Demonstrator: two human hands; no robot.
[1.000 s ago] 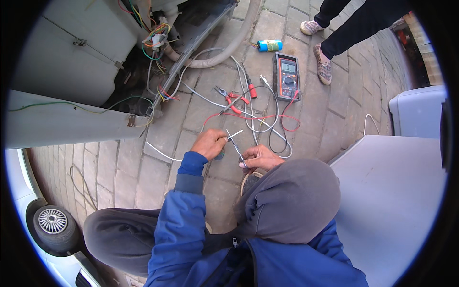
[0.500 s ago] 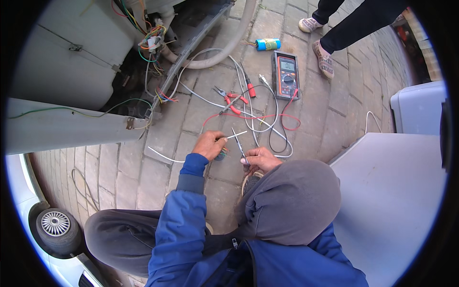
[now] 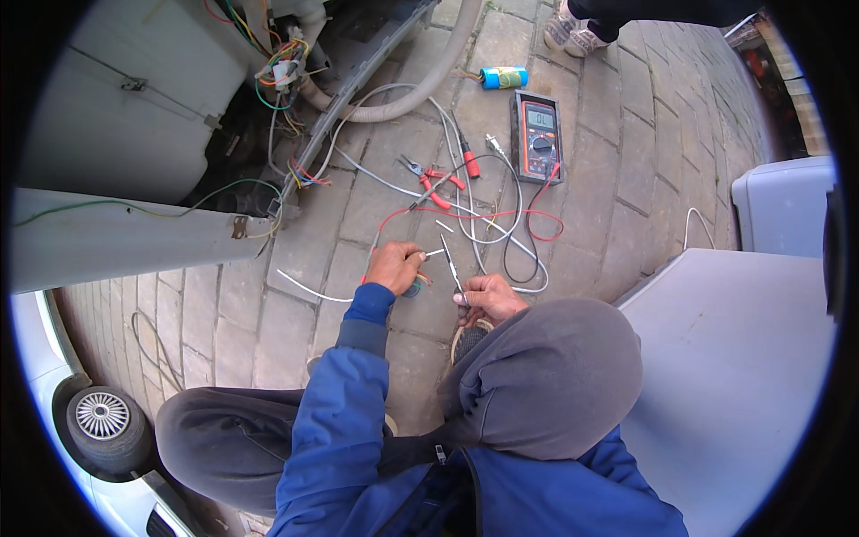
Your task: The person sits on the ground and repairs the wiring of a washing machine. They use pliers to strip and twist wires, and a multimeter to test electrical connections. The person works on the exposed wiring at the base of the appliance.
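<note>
In my left hand (image 3: 396, 267), closed at the fingertips, is a thin white tube or cable (image 3: 434, 253); I cannot tell which. A short end of it pokes out to the right, and a longer white length trails left under the hand over the paving. My right hand (image 3: 489, 300) is wrapped round scissors (image 3: 450, 259), whose narrow blades point away from me and meet the tip of that white end. A short loose white piece (image 3: 444, 225) is just beyond the blades. Red-handled pliers (image 3: 436, 186) lie farther off. Partly behind my left hand is a small dark round object (image 3: 412, 288) with coloured wires.
A multimeter (image 3: 539, 139) with red and black leads lies beyond my hands, near a blue cylinder (image 3: 504, 78). Grey cable (image 3: 394, 183) loops across the paving. An opened appliance (image 3: 134, 116) with loose wires stands left, a white panel (image 3: 725, 340) right. Another person's feet (image 3: 574, 34) are at the back.
The white end by the scissors has become shorter, and a separate short piece now shows beyond the blades. The other person's feet have shifted farther back and left.
</note>
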